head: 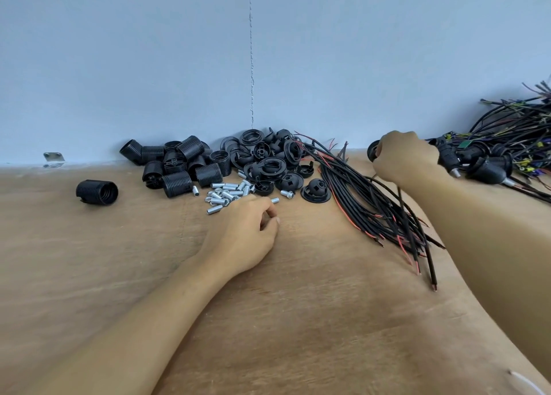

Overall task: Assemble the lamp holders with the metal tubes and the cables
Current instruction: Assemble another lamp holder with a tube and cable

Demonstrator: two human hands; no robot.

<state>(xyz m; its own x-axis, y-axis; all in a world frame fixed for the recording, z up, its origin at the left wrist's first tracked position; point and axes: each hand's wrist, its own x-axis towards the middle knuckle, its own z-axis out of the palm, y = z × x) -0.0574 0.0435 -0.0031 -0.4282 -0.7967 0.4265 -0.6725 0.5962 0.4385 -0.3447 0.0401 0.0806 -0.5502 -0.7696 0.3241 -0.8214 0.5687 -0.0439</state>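
R hand (402, 159) gripping black domed plastic lamp holder (372, 153), thin black cable (430, 275) trailing twd desk (298, 320) front. L hand (247, 230) curling beside small silver metal tubes (226, 194); can't tell if it's pinching one. Best: be isolating one tube, lining bore w/ cable end.

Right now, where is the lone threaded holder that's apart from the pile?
In the head view, the lone threaded holder lies on its side at far left on the table, left of the holder pile.
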